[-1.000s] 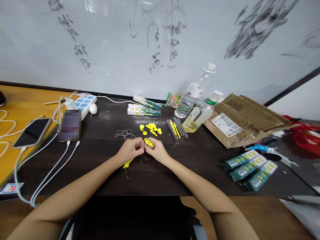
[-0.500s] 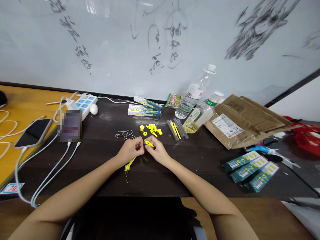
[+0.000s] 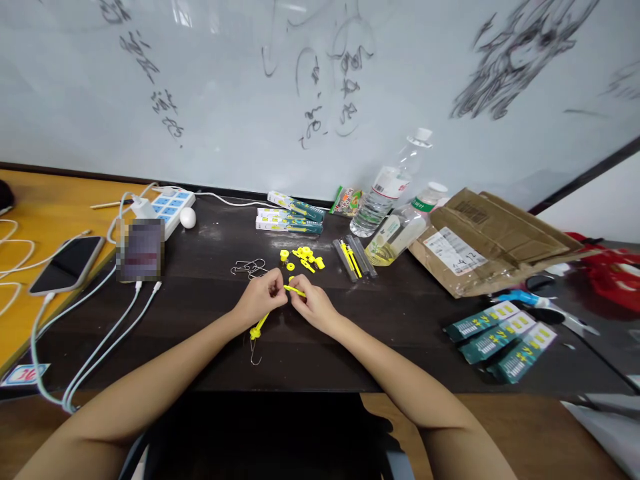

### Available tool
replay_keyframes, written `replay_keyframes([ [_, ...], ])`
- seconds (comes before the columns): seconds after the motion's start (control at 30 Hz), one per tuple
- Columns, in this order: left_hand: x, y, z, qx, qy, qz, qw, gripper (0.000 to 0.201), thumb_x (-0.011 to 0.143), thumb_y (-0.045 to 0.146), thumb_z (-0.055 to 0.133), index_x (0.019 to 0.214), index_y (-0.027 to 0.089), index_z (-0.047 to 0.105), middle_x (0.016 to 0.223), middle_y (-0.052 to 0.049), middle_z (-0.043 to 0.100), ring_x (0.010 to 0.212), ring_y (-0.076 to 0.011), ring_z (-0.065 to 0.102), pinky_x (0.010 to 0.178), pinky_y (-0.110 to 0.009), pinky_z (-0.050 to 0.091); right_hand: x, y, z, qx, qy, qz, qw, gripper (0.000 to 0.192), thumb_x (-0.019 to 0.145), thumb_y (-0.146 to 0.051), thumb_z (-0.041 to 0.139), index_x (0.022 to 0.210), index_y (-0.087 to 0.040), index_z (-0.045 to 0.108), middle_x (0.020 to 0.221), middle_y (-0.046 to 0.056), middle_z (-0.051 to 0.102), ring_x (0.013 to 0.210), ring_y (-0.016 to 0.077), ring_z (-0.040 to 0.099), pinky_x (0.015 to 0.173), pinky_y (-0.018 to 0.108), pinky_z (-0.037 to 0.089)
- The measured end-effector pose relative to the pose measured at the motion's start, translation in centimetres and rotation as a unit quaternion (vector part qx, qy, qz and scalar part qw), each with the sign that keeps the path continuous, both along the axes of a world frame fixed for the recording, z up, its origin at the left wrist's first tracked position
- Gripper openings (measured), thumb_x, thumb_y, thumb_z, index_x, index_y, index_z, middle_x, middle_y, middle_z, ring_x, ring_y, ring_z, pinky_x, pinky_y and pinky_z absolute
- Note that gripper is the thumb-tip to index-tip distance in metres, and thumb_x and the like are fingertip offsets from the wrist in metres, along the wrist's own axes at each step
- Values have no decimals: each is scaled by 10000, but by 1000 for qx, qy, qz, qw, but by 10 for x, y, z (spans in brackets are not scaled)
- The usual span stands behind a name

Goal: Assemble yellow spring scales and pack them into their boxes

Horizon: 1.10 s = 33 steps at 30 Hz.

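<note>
My left hand is closed round a yellow plastic rod; its lower end sticks out below the palm and carries a yellow fitting with a thin metal hook dangling from it. Close beside it, my right hand pinches a flat yellow plastic piece, seen nearly edge-on. That piece points toward the left fingertips; whether it touches the rod is hidden by the fingers. Just beyond the hands lie several small yellow plastic parts and, to their left, a few bent metal hooks.
Clear tubes with yellow rods lie right of the parts. Behind are narrow boxes, a water bottle and a bottle of yellowish liquid. A cardboard parcel, more boxes and scissors are at right; phones and cables at left.
The flat yellow piece in my right hand has turned to show its edge and moved slightly left toward my left fingertips. The hanging hook has shifted a little.
</note>
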<state>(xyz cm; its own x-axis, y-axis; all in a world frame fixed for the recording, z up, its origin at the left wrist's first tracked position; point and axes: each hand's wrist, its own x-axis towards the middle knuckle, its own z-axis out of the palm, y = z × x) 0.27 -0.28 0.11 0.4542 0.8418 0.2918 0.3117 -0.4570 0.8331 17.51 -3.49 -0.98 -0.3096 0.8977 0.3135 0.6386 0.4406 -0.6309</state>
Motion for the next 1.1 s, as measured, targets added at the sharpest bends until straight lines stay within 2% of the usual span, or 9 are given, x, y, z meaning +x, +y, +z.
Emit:
replay_keyframes([
  [0.17,0,-1,0,-15,-4,8,1000,90,700,154,505,682,181,421,567,73,431,517,-68,380,515,-185,305,1,1,-1,60,-71,-4,996,96,879,-203,419,911,-210,509,730,7,592,594,130,535,585,218,350],
  [0.37,-1,-1,-1,-20,-8,13,1000,78,710,159,501,696,183,428,572,76,401,532,-71,380,522,-183,303,7,4,-3,143,-187,35,971,151,903,-162,386,875,-192,531,828,70,648,757,162,596,659,237,376],
  [0.43,-1,-1,-1,-8,6,12,1000,75,711,156,498,696,184,430,575,74,408,532,-73,387,524,-185,304,8,5,-2,148,-208,38,966,141,905,-161,392,873,-192,526,848,76,652,782,165,599,658,236,372],
  [0.53,-1,-1,2,20,45,19,999,88,700,139,495,686,185,421,564,77,402,517,-71,381,520,-187,293,6,3,1,118,-202,28,972,128,914,-174,396,855,-200,507,799,47,640,711,148,587,619,227,352],
  [0.63,0,-3,4,40,59,26,997,96,694,129,490,683,187,414,562,79,406,509,-69,378,520,-189,288,3,1,4,87,-173,24,981,135,933,-210,390,842,-202,489,769,27,619,652,134,564,601,224,341],
  [0.83,-1,-3,4,69,53,28,996,69,737,151,478,710,189,427,597,68,449,530,-75,410,541,-196,318,2,0,2,89,-104,16,991,233,961,-283,348,791,-202,486,767,30,584,693,141,540,647,243,360],
  [0.97,-3,-1,2,101,70,29,992,59,765,169,480,730,191,439,628,56,476,549,-84,441,557,-204,339,0,0,-1,20,79,12,997,186,929,-343,439,806,-206,463,713,-11,534,634,117,509,627,238,384],
  [1.1,-5,1,0,113,59,12,992,50,811,195,468,763,191,457,661,41,509,578,-95,478,574,-212,363,-4,1,-3,-98,244,29,964,223,895,-426,486,835,-225,413,581,-83,398,440,76,398,455,203,327],
])
